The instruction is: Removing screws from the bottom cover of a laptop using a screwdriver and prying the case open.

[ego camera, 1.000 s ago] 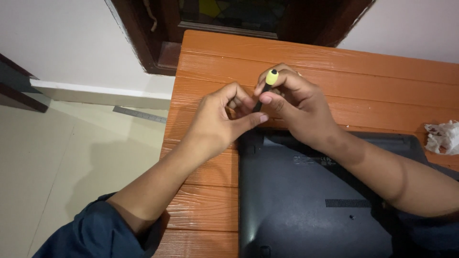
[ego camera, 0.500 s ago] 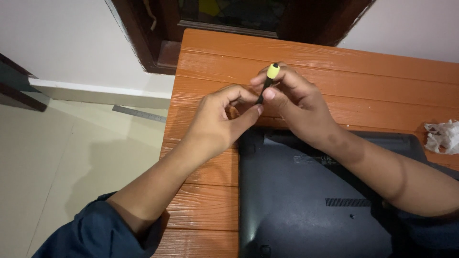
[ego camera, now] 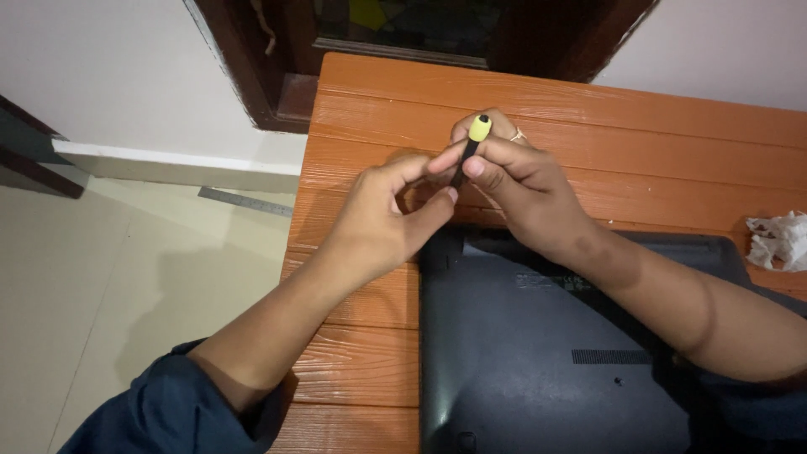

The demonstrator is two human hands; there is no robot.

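A small screwdriver (ego camera: 467,153) with a black shaft and a yellow cap stands almost upright, its long axis tilted slightly, the yellow cap uppermost and farthest from the person, the lower end pointing down toward the far left corner of a dark laptop (ego camera: 555,353) lying bottom side up. The tip itself is hidden behind the fingers, so whether it touches the laptop cannot be told.

The right hand (ego camera: 517,189) is closed around the screwdriver, thumb and fingers pinching the shaft just below the cap. It is the nearer hand, since it already holds the tool. The left hand (ego camera: 378,223) comes in from the left and meets it: its forefinger tip touches the shaft or the right hand's fingers, and its thumb lies just beneath, near the lower end. It is pinched loosely and grips nothing of its own that can be made out.

Both hands are together above the laptop's far left corner. The laptop rests on an orange-brown wooden bench (ego camera: 588,109) made of planks. A crumpled white tissue (ego camera: 777,240) lies on the bench at the far right, well apart from the hands. Pale floor tiles (ego camera: 109,319) show on the left.
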